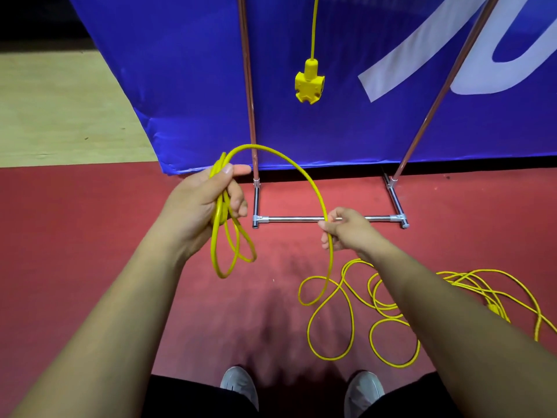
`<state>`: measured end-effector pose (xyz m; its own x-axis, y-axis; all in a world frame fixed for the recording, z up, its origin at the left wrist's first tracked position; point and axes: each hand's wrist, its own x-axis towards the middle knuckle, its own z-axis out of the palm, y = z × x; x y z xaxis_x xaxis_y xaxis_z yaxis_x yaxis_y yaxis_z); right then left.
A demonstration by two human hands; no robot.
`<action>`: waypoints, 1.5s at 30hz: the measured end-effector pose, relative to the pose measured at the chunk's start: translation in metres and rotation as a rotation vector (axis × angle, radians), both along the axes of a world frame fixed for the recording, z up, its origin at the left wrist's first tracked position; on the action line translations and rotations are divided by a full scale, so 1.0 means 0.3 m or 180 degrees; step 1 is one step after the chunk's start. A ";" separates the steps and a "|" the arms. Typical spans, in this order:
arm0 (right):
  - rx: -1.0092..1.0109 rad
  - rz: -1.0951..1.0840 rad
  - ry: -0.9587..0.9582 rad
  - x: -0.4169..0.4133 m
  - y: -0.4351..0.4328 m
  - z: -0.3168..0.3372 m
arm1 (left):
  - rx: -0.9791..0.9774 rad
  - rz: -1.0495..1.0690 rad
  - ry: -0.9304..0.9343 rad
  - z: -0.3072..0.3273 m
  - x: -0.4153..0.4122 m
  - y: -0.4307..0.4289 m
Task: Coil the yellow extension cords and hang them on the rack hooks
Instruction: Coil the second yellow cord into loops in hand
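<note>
1. In the head view, our left hand (pixel 208 200) gripped a few finished loops (pixel 223 254) of the yellow extension cord (pixel 301 170). The fingers curled round the bundle, the thumb lay across its top, and the loops hung below the palm.
2. Our right hand (pixel 343 229) pinched the same cord where it arched over from the left. Below that pinch it dropped to a loose tangle (pixel 388 309) on the red floor (pixel 90 236).
3. We judged the tangle the main risk. Its overlapping loops could knot or snag as we drew cord up, tugging the bundle out of the left hand's grip.
4. The tangle lay near our right shoe (pixel 363 390), so a step could trap it.
5. A yellow multi-outlet socket (pixel 309 82) hung between the rack uprights (pixel 248 86), above the chrome base bar (pixel 301 219). A wide swing of the arch could catch it. We could not see the hooks.
</note>
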<state>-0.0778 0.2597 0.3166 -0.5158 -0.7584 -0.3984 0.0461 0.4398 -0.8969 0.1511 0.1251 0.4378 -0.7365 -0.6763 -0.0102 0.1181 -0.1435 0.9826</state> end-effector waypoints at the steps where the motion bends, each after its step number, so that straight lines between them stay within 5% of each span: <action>1: -0.0019 0.0048 0.0239 0.015 -0.013 0.027 | -0.0028 0.0010 -0.0119 -0.006 0.005 -0.006; 6: 0.0273 0.1372 0.1947 0.064 0.009 0.220 | -0.0053 -0.0022 -0.0405 -0.012 0.042 -0.039; 11: 0.0297 0.2851 0.0691 0.128 0.060 0.399 | -0.0142 -0.0485 -0.0950 -0.024 0.040 -0.001; 17: -0.1306 0.1268 -0.0315 0.146 -0.002 0.395 | 0.0443 -0.1339 -0.0535 0.003 0.008 0.076; 22: -0.0915 0.1316 0.0017 0.040 0.018 0.275 | 0.0972 -0.0866 0.0208 0.041 0.004 0.062; 28: -0.1108 0.0332 -0.0246 -0.003 0.033 0.216 | 0.0537 -0.1001 -0.0831 0.016 0.038 0.042; 36: -0.1176 0.0566 0.0665 0.064 0.013 0.331 | 0.1140 -0.0834 -0.0704 0.038 0.034 0.037; 45: -0.1119 0.1475 0.1719 0.230 -0.003 0.427 | 0.0589 -0.1096 -0.0961 0.005 0.016 0.064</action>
